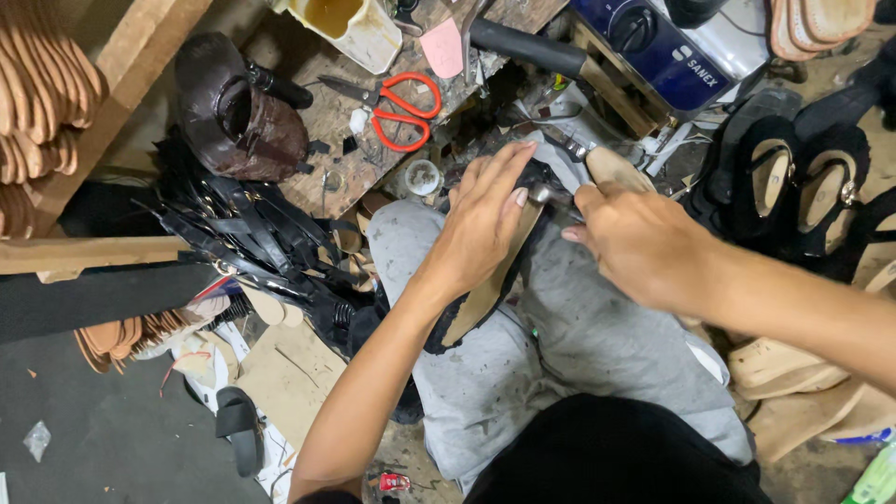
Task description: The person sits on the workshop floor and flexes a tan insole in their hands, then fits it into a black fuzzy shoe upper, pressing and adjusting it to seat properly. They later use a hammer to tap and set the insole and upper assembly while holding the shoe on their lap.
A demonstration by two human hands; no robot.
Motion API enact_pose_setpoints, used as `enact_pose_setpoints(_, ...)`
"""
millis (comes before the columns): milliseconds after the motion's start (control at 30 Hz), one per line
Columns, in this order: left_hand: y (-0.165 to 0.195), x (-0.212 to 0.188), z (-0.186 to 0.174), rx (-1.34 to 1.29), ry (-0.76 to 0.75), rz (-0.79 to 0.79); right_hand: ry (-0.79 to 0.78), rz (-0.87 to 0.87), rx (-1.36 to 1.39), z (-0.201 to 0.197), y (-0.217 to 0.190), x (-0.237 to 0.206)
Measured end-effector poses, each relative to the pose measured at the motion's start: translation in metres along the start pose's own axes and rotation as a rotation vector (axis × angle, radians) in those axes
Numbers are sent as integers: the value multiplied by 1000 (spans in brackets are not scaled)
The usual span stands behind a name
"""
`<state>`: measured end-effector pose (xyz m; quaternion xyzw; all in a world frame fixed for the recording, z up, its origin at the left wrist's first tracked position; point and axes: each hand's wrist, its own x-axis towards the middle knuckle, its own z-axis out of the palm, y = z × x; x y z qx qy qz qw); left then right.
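Tan and thin, the sandal sole (485, 280) lay at the centre of the frame, slanting across the person's lap on grey, speckled trousers (579, 345), its upper end under the hands and its lower end pointing toward the lower left. It looked light and flat, stiff enough to keep its line yet probably bendable along its length, with a dark strap or edging at its upper end; the long edges and the broad middle seemed the safest places to grip, since the strap end was crowded by both hands. The left hand (485, 224) was spread flat with fingers together, pressing down on the upper part of the sole and holding it against the knee. The right hand (635, 243) was closed around a small metal tool (551, 194), possibly a hammer or pliers, whose head met the sole just beside the left fingertips; its exact kind could not be told. No table supported the work, only the lap, a soft and uneven rest. Above it, in the upper middle of the frame, a worn wooden bench (336, 121) carried orange-handled scissors (397, 112), a dark glue-crusted pot (238, 112) and a cream plastic jug (350, 28). A heap of black straps (243, 243) spilled to the left, stacked tan soles (37, 93) filled the upper left corner, and finished black sandals (793, 177) lay at the right. Cardboard offcuts (289, 373) littered the dim, crowded floor at lower left.
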<state>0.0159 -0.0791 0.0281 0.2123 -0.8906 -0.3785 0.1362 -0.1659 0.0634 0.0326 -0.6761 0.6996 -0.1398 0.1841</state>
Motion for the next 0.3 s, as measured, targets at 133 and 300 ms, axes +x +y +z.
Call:
enact_pose_setpoints(133, -12, 7, -6, -85, -28, 2, 127, 18, -336, 17, -24, 3)
enact_pose_setpoints(300, -24, 7, -2, -52, -14, 37, 97, -40, -280, -1, -20, 5)
